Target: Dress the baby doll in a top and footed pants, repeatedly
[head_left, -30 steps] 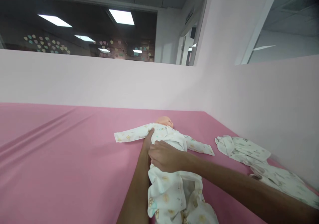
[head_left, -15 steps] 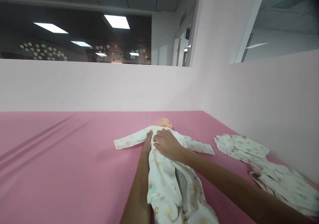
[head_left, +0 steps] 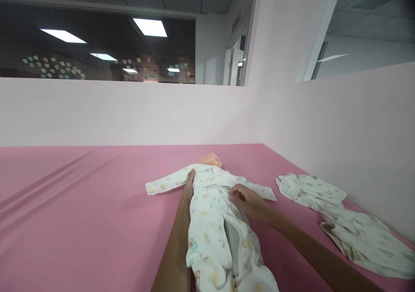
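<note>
The fingers of the right hand (head_left: pixel 244 199) are curled in toward the palm, thumb near forefinger, at the right side of a white printed garment (head_left: pixel 205 214); whether they pinch any cloth I cannot tell. The left hand (head_left: pixel 188 187) lies along the garment's other side, its thumb up against the cloth just below the left sleeve (head_left: pixel 168 182); its other fingers are hidden, so their state cannot be told.

The garment is on a doll (head_left: pixel 210 159) lying with its bare head toward the far edge of a pink surface (head_left: pixel 84 223), nearer the far right corner than the left edge of the view. The left sleeve and the right sleeve (head_left: pixel 263 192) spread outward, and the lower part of the garment gapes in a long fold toward the near edge.

Along the right edge lies a crumpled heap of pale printed cloth (head_left: pixel 327 197). Long creases run across the left part of the surface.

A plain pale wall (head_left: pixel 129 114) rises from the far edge and meets a right-hand wall (head_left: pixel 350 127) behind the far right corner. Above it, a window (head_left: pixel 106 24) shows lit ceiling panels (head_left: pixel 150 27), heart-shaped decorations (head_left: pixel 53 67) and a doorway (head_left: pixel 234 65).
</note>
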A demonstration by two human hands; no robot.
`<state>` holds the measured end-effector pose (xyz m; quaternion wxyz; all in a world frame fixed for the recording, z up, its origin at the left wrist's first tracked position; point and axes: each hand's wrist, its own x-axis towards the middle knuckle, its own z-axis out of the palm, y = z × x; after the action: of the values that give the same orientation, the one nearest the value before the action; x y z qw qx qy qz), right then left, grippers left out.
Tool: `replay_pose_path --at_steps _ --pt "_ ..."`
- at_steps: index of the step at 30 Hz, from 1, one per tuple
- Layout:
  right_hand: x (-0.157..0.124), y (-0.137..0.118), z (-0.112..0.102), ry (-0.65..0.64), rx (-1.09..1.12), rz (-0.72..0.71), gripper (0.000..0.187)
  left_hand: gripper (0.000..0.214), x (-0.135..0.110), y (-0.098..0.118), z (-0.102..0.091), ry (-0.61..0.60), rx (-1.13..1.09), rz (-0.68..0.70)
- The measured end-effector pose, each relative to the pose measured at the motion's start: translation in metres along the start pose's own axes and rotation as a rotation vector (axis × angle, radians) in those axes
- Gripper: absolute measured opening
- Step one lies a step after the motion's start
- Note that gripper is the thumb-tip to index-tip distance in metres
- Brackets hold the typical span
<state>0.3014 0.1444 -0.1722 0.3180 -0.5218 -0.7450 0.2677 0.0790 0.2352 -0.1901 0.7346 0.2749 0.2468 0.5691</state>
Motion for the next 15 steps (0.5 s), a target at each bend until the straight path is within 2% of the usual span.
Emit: replay_pose_path --at_steps 3,5,7,10,15 --pt "0.009 -0.001 -0.015 -0.226 0.078 0.03 0.022 0.039 -0.001 0.0 0.004 0.01 0.024 0.004" --pt "0.017 -0.001 -0.024 -0.298 0.122 0.005 0.024 0.038 -0.003 0.0 0.006 0.014 0.038 0.003" --pt "0.027 0.0 -0.03 -0.299 0.15 -0.014 0.025 0.037 -0.007 0.001 0.007 0.016 0.049 0.0" --pt "0.041 0.003 -0.033 -0.227 0.181 -0.011 0.029 0.034 -0.014 0.001 0.009 0.011 0.064 -0.009" --pt "0.045 0.009 -0.023 -0.142 0.314 0.037 0.029 0.03 -0.02 -0.001 0.014 -0.014 0.088 -0.037"
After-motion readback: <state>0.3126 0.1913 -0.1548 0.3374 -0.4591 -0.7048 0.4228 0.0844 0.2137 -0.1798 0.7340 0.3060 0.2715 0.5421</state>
